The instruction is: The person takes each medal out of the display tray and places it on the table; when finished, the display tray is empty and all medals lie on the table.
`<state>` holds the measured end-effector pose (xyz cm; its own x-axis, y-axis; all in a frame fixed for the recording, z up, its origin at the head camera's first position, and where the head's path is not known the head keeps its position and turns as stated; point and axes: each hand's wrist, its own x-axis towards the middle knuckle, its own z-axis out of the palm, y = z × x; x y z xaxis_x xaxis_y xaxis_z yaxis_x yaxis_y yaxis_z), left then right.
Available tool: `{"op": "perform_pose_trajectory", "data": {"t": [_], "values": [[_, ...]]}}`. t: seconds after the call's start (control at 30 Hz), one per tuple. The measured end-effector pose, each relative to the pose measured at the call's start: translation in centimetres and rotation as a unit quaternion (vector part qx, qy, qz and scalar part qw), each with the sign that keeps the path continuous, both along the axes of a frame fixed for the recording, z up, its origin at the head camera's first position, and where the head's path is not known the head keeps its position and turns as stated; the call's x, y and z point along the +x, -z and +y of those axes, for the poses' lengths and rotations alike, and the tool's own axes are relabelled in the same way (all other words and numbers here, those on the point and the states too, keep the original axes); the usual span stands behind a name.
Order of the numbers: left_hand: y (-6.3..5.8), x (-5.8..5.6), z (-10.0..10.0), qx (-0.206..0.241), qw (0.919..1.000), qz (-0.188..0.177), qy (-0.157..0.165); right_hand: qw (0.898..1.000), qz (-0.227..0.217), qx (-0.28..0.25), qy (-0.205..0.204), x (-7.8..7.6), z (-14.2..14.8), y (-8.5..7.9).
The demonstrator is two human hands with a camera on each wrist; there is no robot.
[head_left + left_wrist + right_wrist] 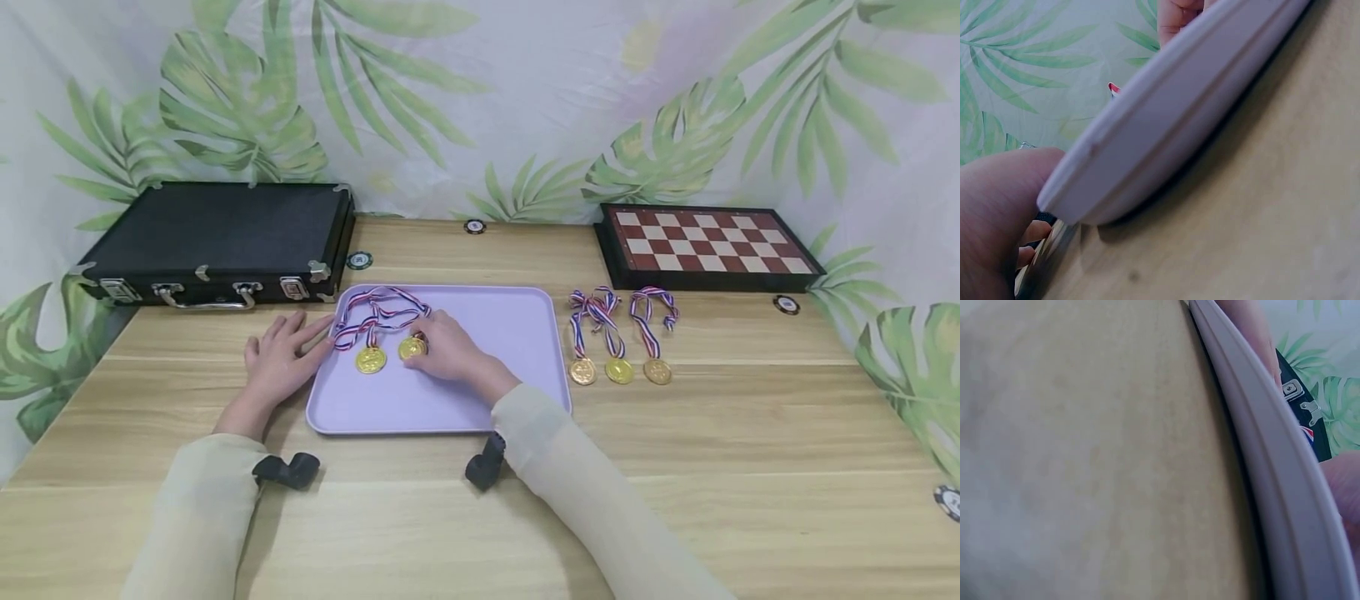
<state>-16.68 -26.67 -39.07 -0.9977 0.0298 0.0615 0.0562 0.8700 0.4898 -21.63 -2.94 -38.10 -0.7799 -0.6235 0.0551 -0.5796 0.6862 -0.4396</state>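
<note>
A lilac tray (510, 333) lies on the wooden table. My right hand (453, 350) is over it and pinches a gold medal (410, 349) between thumb and fingers, low over the tray's surface. Just left of this lies another gold medal (371, 360) with its red, white and blue ribbon (352, 335) looped behind it. My left hand (281, 358) rests at the tray's left edge, fingers spread, the fingertips touching the rim. Both wrist views mostly show the tray's outer wall (1141, 137); the held medal is hidden there.
Right of the tray lie three ribboned medals (618, 371) on the table. A black case (217, 233) with metal latches stands behind left, a chessboard (705, 242) behind right. Several poker chips, one chip (475, 227) at the back, are scattered around. Patterned cloth (480, 100) hangs behind.
</note>
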Motion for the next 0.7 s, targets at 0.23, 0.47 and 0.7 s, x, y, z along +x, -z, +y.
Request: {"op": "perform_pose_trajectory", "data": {"t": [0.23, 0.47, 0.7], "values": [[-0.1, -0.1, 0.0, -0.001, 1.0000, -0.004, 0.001, 0.999, -0.036, -0.008, -0.029, 1.2, 1.3, -0.2], [0.2, -0.2, -0.3, -0.004, 1.0000, 0.000, 0.003, 0.993, -0.076, -0.059, -0.072, 2.8, 4.3, -0.8], [0.3, -0.2, -0.2, -0.003, 1.0000, 0.000, 0.005, 0.979, -0.092, -0.168, -0.064, 3.7, 8.9, -3.9]]}}
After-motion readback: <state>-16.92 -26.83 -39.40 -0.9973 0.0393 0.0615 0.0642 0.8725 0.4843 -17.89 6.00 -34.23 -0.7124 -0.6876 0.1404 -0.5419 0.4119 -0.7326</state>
